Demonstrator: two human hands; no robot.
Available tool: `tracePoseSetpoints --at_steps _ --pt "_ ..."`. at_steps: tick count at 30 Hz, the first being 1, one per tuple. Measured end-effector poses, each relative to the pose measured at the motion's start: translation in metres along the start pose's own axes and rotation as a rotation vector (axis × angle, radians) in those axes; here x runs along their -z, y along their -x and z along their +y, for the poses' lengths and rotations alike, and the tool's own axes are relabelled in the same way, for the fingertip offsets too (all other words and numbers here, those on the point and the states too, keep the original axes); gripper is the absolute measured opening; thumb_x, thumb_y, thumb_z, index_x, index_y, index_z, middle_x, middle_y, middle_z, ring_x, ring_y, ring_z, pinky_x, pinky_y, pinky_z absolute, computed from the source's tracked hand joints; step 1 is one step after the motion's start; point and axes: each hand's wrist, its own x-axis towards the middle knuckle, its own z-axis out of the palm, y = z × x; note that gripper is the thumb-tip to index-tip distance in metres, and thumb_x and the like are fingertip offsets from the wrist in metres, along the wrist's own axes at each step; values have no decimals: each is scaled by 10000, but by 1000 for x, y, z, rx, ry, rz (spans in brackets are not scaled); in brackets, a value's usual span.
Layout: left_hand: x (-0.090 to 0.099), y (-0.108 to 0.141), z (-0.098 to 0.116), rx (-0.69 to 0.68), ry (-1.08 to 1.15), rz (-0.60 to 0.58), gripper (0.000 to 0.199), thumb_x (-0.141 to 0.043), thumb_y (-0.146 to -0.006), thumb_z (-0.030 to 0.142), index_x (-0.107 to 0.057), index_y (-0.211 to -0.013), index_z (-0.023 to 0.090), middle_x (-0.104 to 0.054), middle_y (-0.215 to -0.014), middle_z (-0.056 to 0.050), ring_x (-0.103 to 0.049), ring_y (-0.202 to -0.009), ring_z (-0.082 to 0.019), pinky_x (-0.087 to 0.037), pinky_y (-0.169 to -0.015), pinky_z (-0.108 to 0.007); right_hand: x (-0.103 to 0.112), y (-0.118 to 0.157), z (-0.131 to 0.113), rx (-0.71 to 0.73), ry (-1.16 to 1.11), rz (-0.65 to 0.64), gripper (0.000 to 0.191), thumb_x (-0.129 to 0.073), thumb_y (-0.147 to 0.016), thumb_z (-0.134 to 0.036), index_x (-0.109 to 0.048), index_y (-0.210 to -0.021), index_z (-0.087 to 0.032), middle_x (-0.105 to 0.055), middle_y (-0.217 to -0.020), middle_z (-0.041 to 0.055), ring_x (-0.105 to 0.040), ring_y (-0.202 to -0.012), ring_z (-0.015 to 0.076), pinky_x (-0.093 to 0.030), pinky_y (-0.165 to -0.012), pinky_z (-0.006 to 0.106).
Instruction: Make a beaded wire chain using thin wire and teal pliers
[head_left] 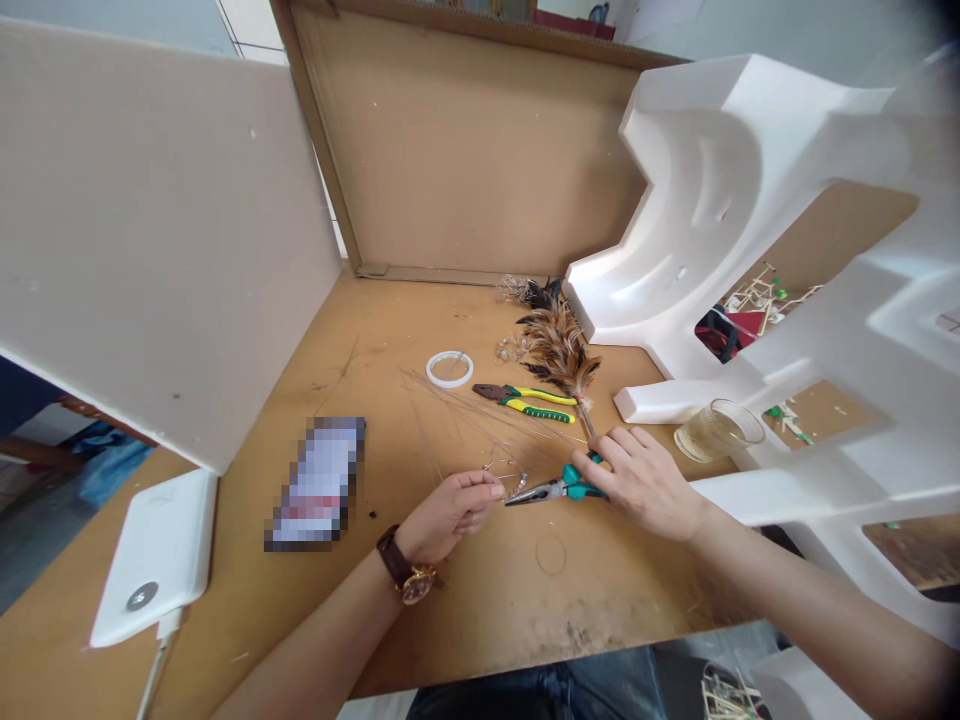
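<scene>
Thumb and fingertips of my left hand point(451, 515) are pinched on a thin wire piece point(517, 482) with small shiny bits on it. The exact shape of this piece is too fine to make out. My right hand point(649, 482) is wrapped round the teal handles of needle-nose pliers point(556, 489). Their jaws point left, with the tip close to my left fingertips and the wire piece. Whether the jaws grip the wire cannot be told. Long loose wires point(480, 415) lie on the table just beyond my hands.
Yellow-green combination pliers point(521, 402), a white tape ring point(450, 369) and a feather bundle point(559, 345) lie behind my hands. A glass point(718, 430) stands right, by white foam point(697, 200). Left are a pixelated phone point(319, 480) and a white power bank point(157, 555). A rubber band point(550, 574) lies in front.
</scene>
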Motion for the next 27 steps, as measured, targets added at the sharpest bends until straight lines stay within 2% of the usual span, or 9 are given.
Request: tracePoseSetpoints --at_steps 11,18,23,27 --pt "1 0 1 38 71 -84 150 -612 -759 226 -501 -743 127 -242 -511 100 -122 -394 -10 -65 -385 -182 0 -2 1 0 -7 35 230 -488 -820 -187 -541 -1044 -189 -515 -757 58 -380 -704 184 -233 -626 316" --pt "2 0 0 35 45 -83 167 -618 -751 253 -508 -739 128 -245 -513 98 -123 -401 -15 -66 -392 -193 1 -1 1 14 -34 47 244 -490 -815 -171 -545 -1052 -182 -516 -752 57 -383 -702 181 -232 -623 313" --pt "-3 0 -1 -30 -73 22 184 -626 -731 286 -527 -733 131 -246 -489 102 -123 -412 -27 -83 -405 -201 2 -1 2 9 -103 20 263 -500 -784 -152 -552 -1038 -193 -514 -749 49 -400 -703 178 -239 -623 307" --pt "-12 1 -2 -185 -322 195 173 -610 -721 285 -542 -682 131 -364 -531 64 -255 -468 -43 -194 -450 -187 9 -5 1 -74 -260 -155 196 -529 -751 -207 -575 -942 -207 -533 -759 40 -453 -687 163 -241 -591 284"
